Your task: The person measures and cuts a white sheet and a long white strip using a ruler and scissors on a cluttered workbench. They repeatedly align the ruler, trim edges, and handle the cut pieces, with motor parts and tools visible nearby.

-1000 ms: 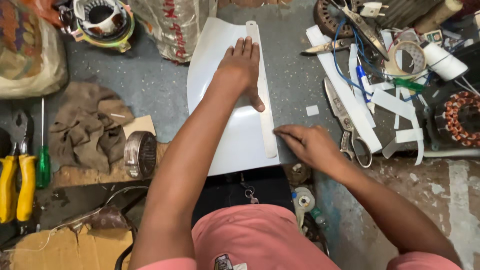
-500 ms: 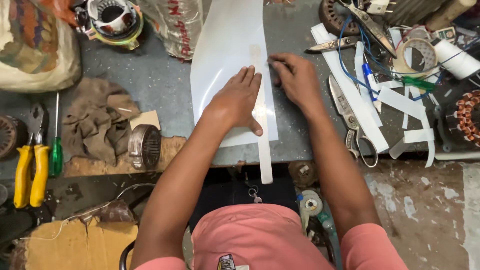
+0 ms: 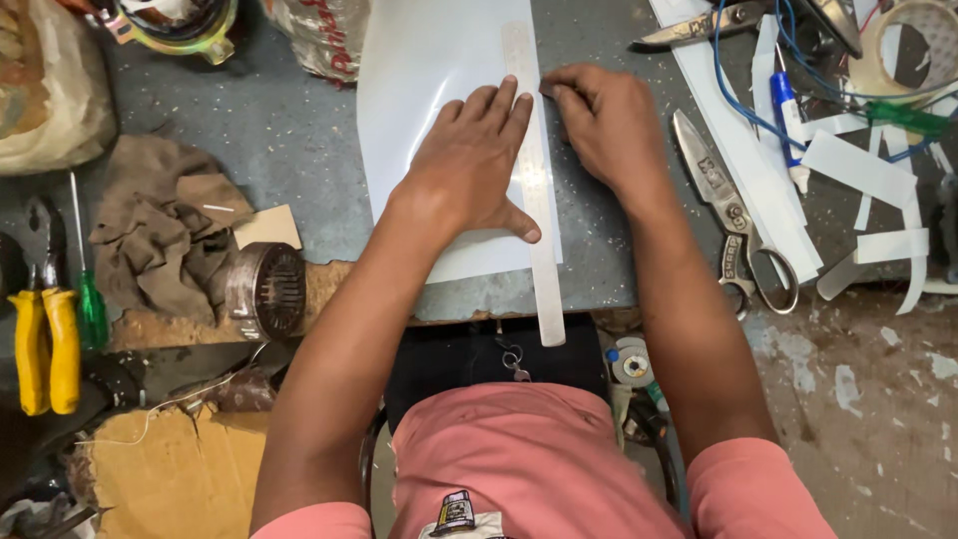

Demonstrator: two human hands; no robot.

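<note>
Under our left hand (image 3: 469, 165) lies the white sheet (image 3: 429, 70), thin, light and floppy by the look of it, likely to skid on the grey counter (image 3: 299, 130) unless pressed flat. Along its right edge runs the steel ruler (image 3: 534, 180), stiff and slick, its near end overhanging the counter's edge. Our left fingers (image 3: 499, 105) lie together, flat on the sheet, thumb against the ruler. Our right hand (image 3: 609, 125) curls its fingers, tips bunched at the ruler's far part; whether they pinch anything we cannot tell. Right of that hand lie tin snips (image 3: 733, 215) and white strips (image 3: 858, 170).
</note>
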